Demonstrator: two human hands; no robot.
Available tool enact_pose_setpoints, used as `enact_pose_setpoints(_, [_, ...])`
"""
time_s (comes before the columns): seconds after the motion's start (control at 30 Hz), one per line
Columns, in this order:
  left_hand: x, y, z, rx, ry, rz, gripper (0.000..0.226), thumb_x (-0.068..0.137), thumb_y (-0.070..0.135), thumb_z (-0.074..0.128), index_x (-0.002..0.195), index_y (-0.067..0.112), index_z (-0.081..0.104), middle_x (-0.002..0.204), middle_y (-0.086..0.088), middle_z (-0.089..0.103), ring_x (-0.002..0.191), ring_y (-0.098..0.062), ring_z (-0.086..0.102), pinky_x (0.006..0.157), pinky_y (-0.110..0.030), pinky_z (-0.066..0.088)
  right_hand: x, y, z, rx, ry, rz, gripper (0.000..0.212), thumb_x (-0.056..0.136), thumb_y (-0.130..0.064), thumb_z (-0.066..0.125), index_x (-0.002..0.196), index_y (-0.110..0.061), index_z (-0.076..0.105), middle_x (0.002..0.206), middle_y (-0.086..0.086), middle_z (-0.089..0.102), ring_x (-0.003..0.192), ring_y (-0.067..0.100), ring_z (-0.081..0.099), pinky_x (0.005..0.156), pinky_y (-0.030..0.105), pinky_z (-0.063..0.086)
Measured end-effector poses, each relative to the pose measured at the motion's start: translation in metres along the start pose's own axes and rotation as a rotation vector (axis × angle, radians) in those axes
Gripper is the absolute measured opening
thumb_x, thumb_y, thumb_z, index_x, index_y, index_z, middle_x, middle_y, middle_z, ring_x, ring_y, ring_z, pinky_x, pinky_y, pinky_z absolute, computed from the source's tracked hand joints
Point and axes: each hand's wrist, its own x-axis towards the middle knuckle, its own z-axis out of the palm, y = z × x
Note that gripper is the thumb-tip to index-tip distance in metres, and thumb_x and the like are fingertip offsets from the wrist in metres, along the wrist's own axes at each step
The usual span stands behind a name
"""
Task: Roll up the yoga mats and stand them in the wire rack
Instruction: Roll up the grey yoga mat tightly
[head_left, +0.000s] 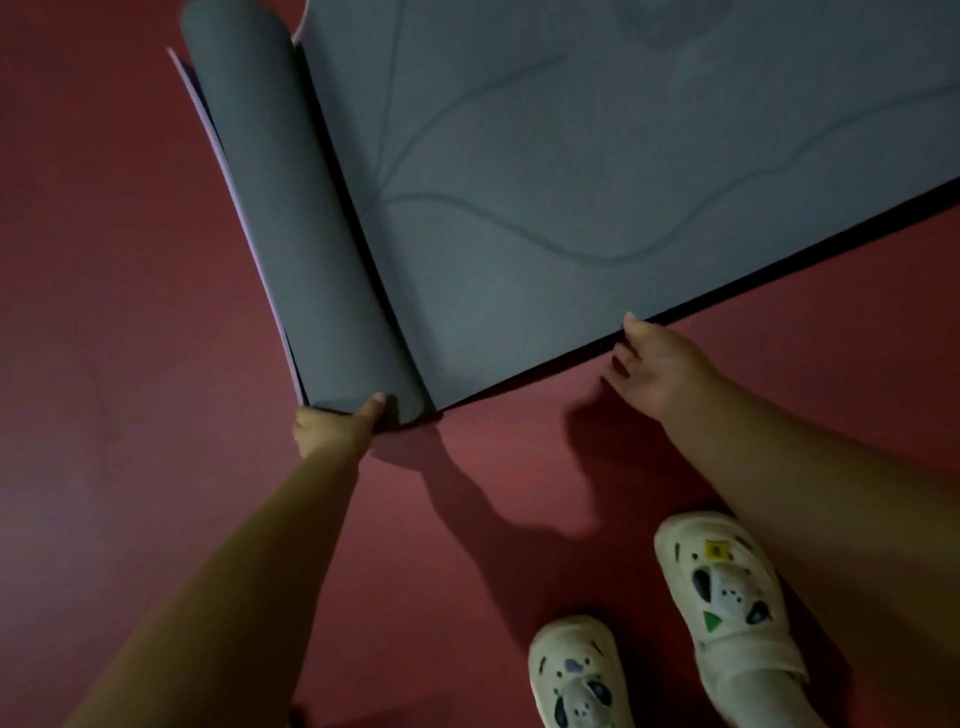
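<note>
— Where do we have the matte grey foam yoga mat (597, 171)?
— On the smooth dark-red floor (104, 312), its left part curled into a loose tube with a lilac underside.
— And our grips?
— Our left hand (335, 428) clasps the tube's near end; our right hand (657, 358) pinches the flat edge, beside our cream perforated clogs (724, 587).

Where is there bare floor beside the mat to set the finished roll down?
Widest patch: red floor left of the roll. A narrower strip lies between the left hand and right hand, along the mat edge. It is crowded lower right, by the shoes.
</note>
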Motion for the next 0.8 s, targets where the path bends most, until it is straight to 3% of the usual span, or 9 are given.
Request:
enact_pose_setpoints(0.07, [0.015, -0.009, 0.003, -0.041, -0.051, -0.031, 0.086, 0.068, 0.037, 0.084, 0.131, 0.000, 0.040, 0.130, -0.016, 0.050, 0.120, -0.034, 0.050, 0.099, -0.039, 0.044, 0.008, -0.003, 0.005, 0.036, -0.020, -0.031, 0.021, 0.098, -0.023, 0.051, 0.119, -0.023, 0.048, 0.126, -0.002, 0.053, 0.126, 0.012, 0.046, 0.090, 0.032, 0.041])
enact_pose_setpoints(0.13, [0.024, -0.014, 0.004, -0.019, -0.074, -0.045, 0.083, 0.069, 0.038, 0.083, 0.131, 0.000, 0.043, 0.129, -0.017, 0.053, 0.116, -0.035, 0.053, 0.094, -0.038, 0.046, 0.007, -0.011, 0.010, 0.029, -0.008, -0.048, 0.014, 0.096, -0.027, 0.054, 0.110, -0.025, 0.052, 0.106, -0.006, 0.061, 0.098, 0.008, 0.059, 0.075, 0.027, 0.047])
enact_pose_setpoints(0.27, [0.004, 0.001, -0.002, 0.161, -0.032, 0.007, 0.070, 0.078, 0.040, 0.073, 0.128, 0.001, 0.044, 0.125, -0.022, 0.052, 0.108, -0.041, 0.055, 0.085, -0.043, 0.050, -0.010, -0.030, 0.014, -0.077, 0.013, -0.121, 0.010, 0.090, -0.022, 0.064, 0.088, -0.023, 0.054, 0.077, -0.007, 0.057, 0.051, 0.003, 0.048, 0.049, 0.017, 0.045])
enact_pose_setpoints(0.4, [-0.063, 0.048, -0.024, 0.174, -0.037, 0.198, 0.060, 0.085, 0.029, 0.063, 0.135, 0.005, 0.039, 0.122, -0.023, 0.056, 0.106, -0.041, 0.058, 0.088, -0.043, 0.050, -0.067, -0.055, 0.025, -0.105, -0.010, -0.263, 0.017, 0.091, -0.007, 0.060, 0.086, -0.020, 0.051, 0.094, -0.005, 0.062, 0.079, 0.008, 0.060, 0.065, 0.021, 0.047])
enact_pose_setpoints(0.5, [-0.121, 0.094, -0.060, 0.112, -0.192, 0.362, 0.080, 0.090, 0.020, 0.056, 0.148, 0.042, 0.005, 0.100, -0.010, 0.059, 0.082, -0.037, 0.063, 0.076, -0.044, 0.054, -0.130, -0.089, 0.031, -0.163, 0.021, -0.469, 0.021, 0.085, -0.001, 0.065, 0.080, -0.018, 0.054, 0.106, 0.005, 0.063, 0.088, 0.017, 0.064, 0.080, 0.034, 0.054])
enact_pose_setpoints(0.57, [-0.173, 0.133, -0.090, 0.075, -0.354, 0.503, 0.066, 0.092, 0.009, 0.048, 0.143, 0.047, 0.028, 0.099, -0.005, 0.063, 0.079, -0.031, 0.064, 0.072, -0.038, 0.054, -0.185, -0.123, 0.028, -0.200, 0.026, -0.575, 0.019, 0.081, -0.001, 0.068, 0.081, -0.018, 0.059, 0.117, 0.013, 0.061, 0.099, 0.025, 0.064, 0.089, 0.039, 0.054])
enact_pose_setpoints(0.63, [-0.239, 0.177, -0.122, 0.005, -0.487, 0.565, 0.034, 0.090, 0.006, 0.046, 0.108, 0.029, 0.065, 0.100, -0.005, 0.068, 0.084, -0.025, 0.062, 0.069, -0.030, 0.049, -0.252, -0.151, 0.016, -0.196, -0.042, -0.643, 0.021, 0.081, 0.004, 0.065, 0.088, -0.016, 0.061, 0.113, 0.013, 0.064, 0.095, 0.023, 0.065, 0.084, 0.033, 0.055])
enact_pose_setpoints(0.7, [-0.305, 0.220, -0.152, -0.074, -0.691, 0.517, 0.020, 0.092, 0.023, 0.046, 0.085, 0.023, 0.065, 0.093, -0.003, 0.067, 0.083, -0.025, 0.062, 0.069, -0.030, 0.040, -0.325, -0.168, 0.000, -0.255, -0.139, -0.702, 0.026, 0.082, 0.009, 0.062, 0.090, -0.016, 0.059, 0.100, 0.008, 0.067, 0.086, 0.016, 0.065, 0.077, 0.023, 0.054])
enact_pose_setpoints(0.8, [-0.396, 0.264, -0.185, -0.143, -1.016, 0.320, 0.069, 0.085, 0.073, 0.028, 0.092, 0.015, 0.065, 0.092, -0.006, 0.069, 0.089, -0.028, 0.064, 0.084, -0.042, 0.036, -0.420, -0.178, -0.036, -0.452, -0.209, -0.813, 0.034, 0.079, 0.013, 0.064, 0.092, -0.018, 0.060, 0.109, 0.010, 0.066, 0.096, 0.017, 0.062, 0.089, 0.026, 0.049])
